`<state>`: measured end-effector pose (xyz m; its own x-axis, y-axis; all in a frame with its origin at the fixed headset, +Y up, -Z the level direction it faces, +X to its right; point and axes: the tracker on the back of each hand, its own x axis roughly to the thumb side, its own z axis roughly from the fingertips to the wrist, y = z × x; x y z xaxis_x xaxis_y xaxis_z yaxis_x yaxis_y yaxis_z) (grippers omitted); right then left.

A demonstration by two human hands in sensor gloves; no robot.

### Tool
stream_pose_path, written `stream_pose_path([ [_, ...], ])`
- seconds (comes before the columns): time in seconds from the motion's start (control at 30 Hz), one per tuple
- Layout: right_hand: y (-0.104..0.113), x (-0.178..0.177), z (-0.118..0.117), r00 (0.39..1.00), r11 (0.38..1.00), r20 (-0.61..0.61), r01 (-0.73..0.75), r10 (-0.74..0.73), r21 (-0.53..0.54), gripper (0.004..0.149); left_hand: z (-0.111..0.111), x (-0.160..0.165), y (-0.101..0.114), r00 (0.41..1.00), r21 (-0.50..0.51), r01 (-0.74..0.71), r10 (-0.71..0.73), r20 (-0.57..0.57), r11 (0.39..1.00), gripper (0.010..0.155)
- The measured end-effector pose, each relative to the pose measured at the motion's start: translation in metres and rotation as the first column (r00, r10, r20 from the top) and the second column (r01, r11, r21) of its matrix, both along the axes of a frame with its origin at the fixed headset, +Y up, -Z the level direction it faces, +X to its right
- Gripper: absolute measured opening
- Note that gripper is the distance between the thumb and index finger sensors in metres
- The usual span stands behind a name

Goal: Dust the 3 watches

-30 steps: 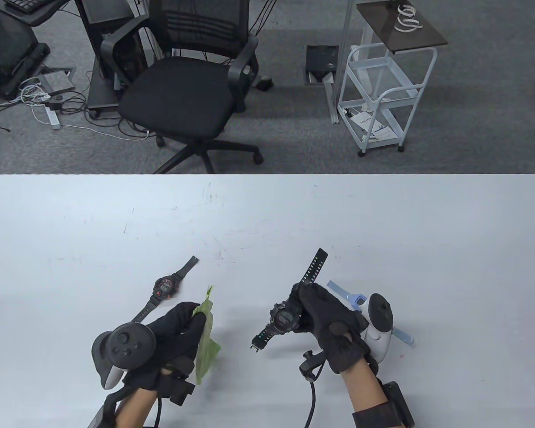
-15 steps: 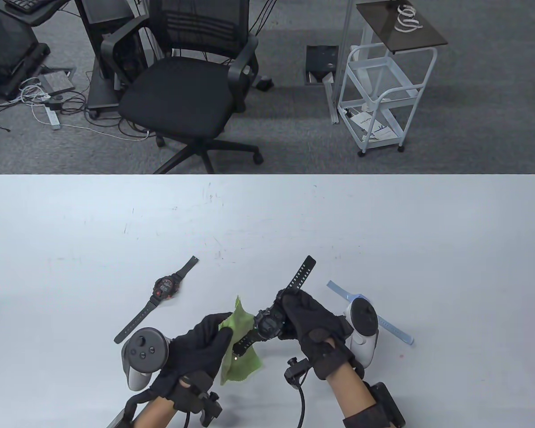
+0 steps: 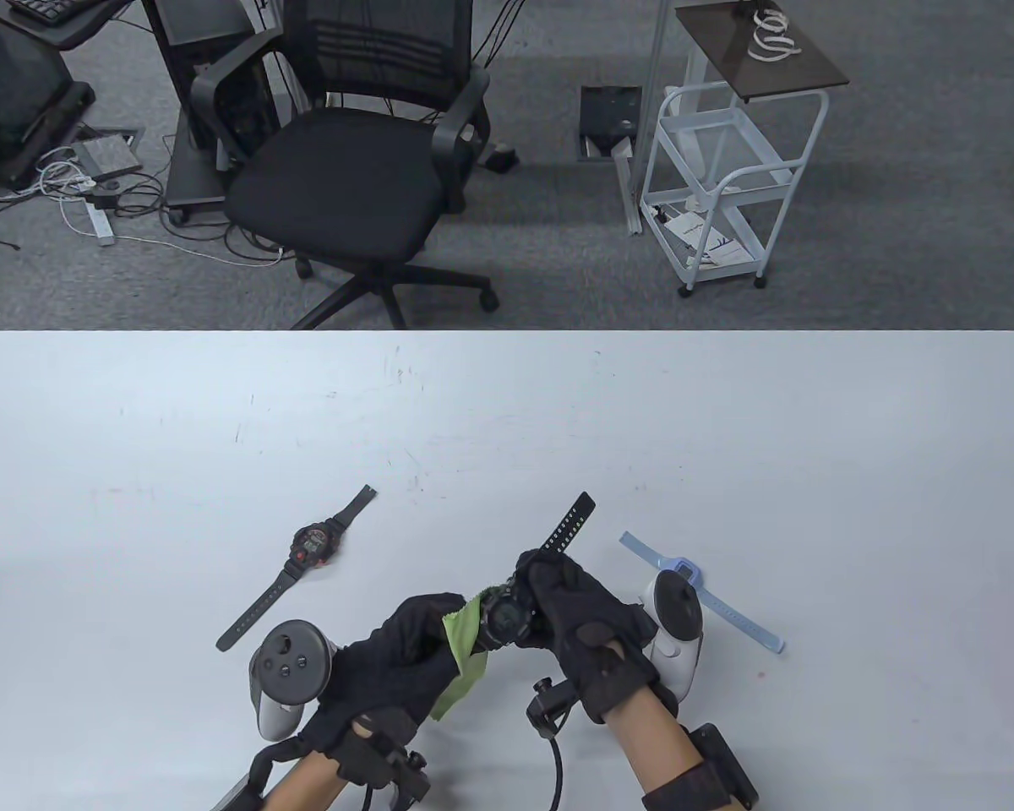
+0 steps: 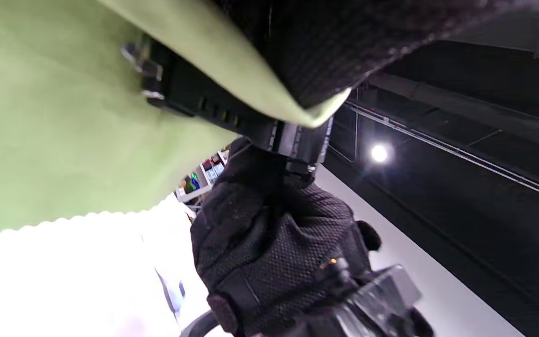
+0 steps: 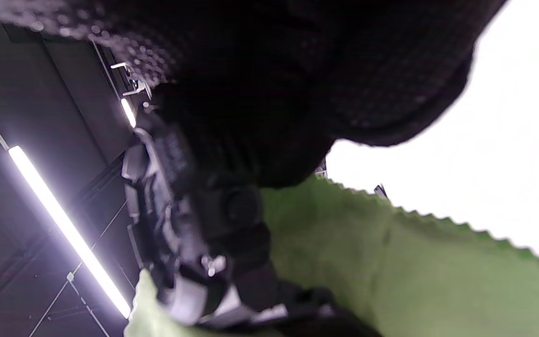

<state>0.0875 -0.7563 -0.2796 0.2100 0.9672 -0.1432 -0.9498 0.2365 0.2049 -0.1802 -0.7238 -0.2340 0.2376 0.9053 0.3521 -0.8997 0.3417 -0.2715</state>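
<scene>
My right hand grips a black watch by its case, lifted above the table, its perforated strap sticking up and away. My left hand pinches a green cloth and folds it round the watch's lower strap, as the left wrist view shows. In the right wrist view the watch case sits against the cloth. A black and red watch lies flat to the left. A light blue watch lies to the right, partly behind my right tracker.
The white table stretches wide behind the hands. Beyond its far edge stand a black office chair and a white wire cart on grey carpet.
Both hands drew together. The left hand brought the green cloth rightward onto the black watch, and the right hand shifted the watch leftward to meet it.
</scene>
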Motion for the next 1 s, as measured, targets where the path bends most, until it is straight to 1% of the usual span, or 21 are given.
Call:
stream_pose_path([
  [0.13,0.001,-0.005,0.003,1.000,0.999,-0.002,0.031,-0.031,-0.009,0.046,-0.002,0.000,-0.005,1.000,-0.045,0.020,-0.021,-0.017,0.999,0.066],
  [0.2,0.000,-0.004,0.002,0.999,0.999,-0.005,0.031,-0.031,-0.006,0.046,-0.003,0.000,-0.008,0.999,-0.089,0.042,-0.040,0.019,0.995,0.072],
  [0.27,0.000,-0.005,0.002,1.000,1.000,-0.005,0.030,-0.030,-0.005,0.046,-0.005,0.004,-0.012,0.994,-0.128,0.049,-0.037,0.100,0.990,0.065],
  [0.33,0.000,-0.005,0.002,1.000,1.000,-0.005,0.024,-0.024,-0.005,0.046,-0.006,0.008,-0.015,0.990,-0.168,0.061,-0.038,0.137,0.984,0.057],
  [0.4,0.000,-0.004,0.002,1.000,1.000,-0.015,0.017,-0.017,0.002,0.046,-0.005,0.009,-0.015,0.987,-0.178,0.071,-0.044,0.152,0.981,0.054],
  [0.47,0.000,-0.004,0.001,1.000,1.000,-0.022,0.009,-0.009,0.015,0.046,-0.006,0.010,-0.015,0.987,-0.180,0.091,-0.065,0.148,0.980,0.052],
  [0.57,0.003,-0.005,0.001,1.000,0.999,-0.022,0.015,-0.014,0.038,0.046,-0.007,0.008,-0.013,0.985,-0.153,0.133,-0.113,0.132,0.979,0.051],
  [0.73,0.004,-0.002,0.000,1.000,0.998,-0.025,-0.009,0.011,0.063,0.047,-0.008,0.007,-0.013,0.982,-0.143,0.156,-0.138,0.132,0.977,0.051],
  [1.0,0.006,0.001,0.000,1.000,0.998,-0.008,-0.011,0.011,0.059,0.047,-0.006,0.001,-0.011,0.982,-0.118,0.190,-0.187,0.038,0.975,0.048],
])
